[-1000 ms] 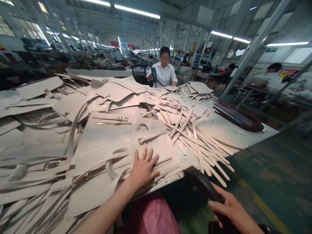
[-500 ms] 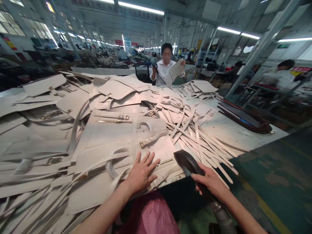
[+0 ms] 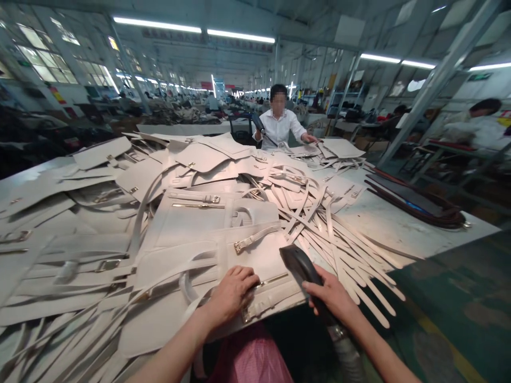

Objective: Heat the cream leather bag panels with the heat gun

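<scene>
In my right hand (image 3: 329, 295) I grip a black hand-held nozzle tool (image 3: 300, 265) with a grey hose-like tail. Its flat head is close to the right edge of a cream leather bag panel (image 3: 255, 258). My left hand (image 3: 235, 292) rests on that panel, fingers bent and drawn together beside a gold zip (image 3: 273, 280); its fingertips are partly hidden. Below the zip runs a cream strap with a buckle (image 3: 261, 307), near the table edge. Another buckled strap (image 3: 257, 238) crosses the panel higher up.
Cream leather panels and straps (image 3: 99, 213) are heaped on the left. Loose strap ends (image 3: 359, 255) fan over the table's (image 3: 375, 215) right edge. Dark straps (image 3: 419, 205) lie at the far right. Across the table, a person in white (image 3: 279, 125) holds a similar black tool (image 3: 258, 125).
My left hand's spread fingers have drawn in and bent near the zip. The nozzle tool has shifted slightly left over the panel. The person opposite has lowered a panel onto the pile.
</scene>
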Motion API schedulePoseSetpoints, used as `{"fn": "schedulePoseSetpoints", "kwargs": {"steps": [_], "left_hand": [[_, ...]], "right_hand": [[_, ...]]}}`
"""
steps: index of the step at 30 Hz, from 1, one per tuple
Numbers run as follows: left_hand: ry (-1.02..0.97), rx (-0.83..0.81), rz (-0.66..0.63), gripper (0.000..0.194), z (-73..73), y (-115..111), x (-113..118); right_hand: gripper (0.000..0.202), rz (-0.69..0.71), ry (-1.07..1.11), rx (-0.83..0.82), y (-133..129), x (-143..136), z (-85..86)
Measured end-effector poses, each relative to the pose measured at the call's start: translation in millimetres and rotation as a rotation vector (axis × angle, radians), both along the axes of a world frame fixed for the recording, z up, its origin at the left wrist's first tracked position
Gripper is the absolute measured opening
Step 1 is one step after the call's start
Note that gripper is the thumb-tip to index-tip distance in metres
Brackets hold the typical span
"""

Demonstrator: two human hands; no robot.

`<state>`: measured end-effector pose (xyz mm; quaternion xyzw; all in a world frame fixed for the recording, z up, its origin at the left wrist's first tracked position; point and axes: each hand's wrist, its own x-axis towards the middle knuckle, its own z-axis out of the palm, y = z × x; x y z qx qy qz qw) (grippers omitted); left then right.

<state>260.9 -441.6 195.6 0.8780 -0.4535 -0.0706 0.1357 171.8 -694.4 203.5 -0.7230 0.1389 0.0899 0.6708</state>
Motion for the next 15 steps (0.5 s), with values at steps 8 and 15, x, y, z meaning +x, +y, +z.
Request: {"fn": "schedulePoseSetpoints", "kwargs": {"steps": [8, 15], "left_hand": [[0.055, -0.149, 0.186, 0.070, -20.8, 19.2, -7.0], [-0.071, 0.040, 0.433, 0.061, -42.7, -8.9, 19.6]], "right_hand": [[0.043, 0.012, 0.021, -0.017, 0.7, 6.9, 0.9], [0.030, 0.012, -0.014, -0.032, 24.5, 74.0, -2.3]]}}
